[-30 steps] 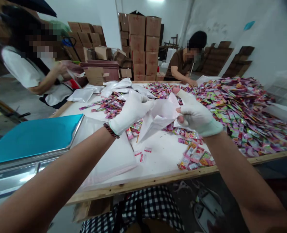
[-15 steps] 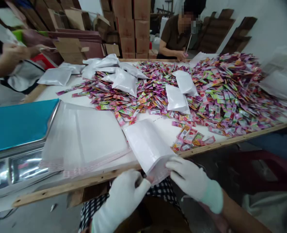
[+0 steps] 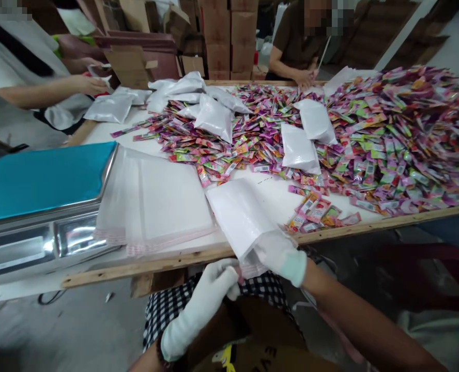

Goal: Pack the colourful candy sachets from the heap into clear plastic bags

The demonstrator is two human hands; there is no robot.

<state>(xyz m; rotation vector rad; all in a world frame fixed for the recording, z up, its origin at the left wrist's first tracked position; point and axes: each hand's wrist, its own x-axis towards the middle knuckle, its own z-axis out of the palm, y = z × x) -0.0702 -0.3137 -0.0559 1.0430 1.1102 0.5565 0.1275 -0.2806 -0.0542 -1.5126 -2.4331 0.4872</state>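
A white plastic bag [image 3: 241, 209] lies across the table's near edge, its mouth towards me. My left hand [image 3: 212, 287], in a white glove, pinches the lower left corner of that mouth. My right hand [image 3: 279, 254], gloved too, reaches into the mouth, and the bag hides its fingers. To the right of the bag is a small group of colourful snack sachets [image 3: 310, 213]. Behind it a large heap of the same sachets [image 3: 384, 139] spreads over the table. Several filled white bags [image 3: 299, 149] lie on the heap.
Flat empty bags [image 3: 167, 201] lie left of my bag, beside a scale with a blue top [image 3: 47, 178]. A wooden strip [image 3: 148, 269] edges the table. One co-worker's hands [image 3: 86, 82] are at the far left; another's hands [image 3: 306, 78] are at the back.
My right hand has gone from gripping the right edge of the bag's mouth to inside the bag. My left hand keeps its hold. The view has shifted slightly.
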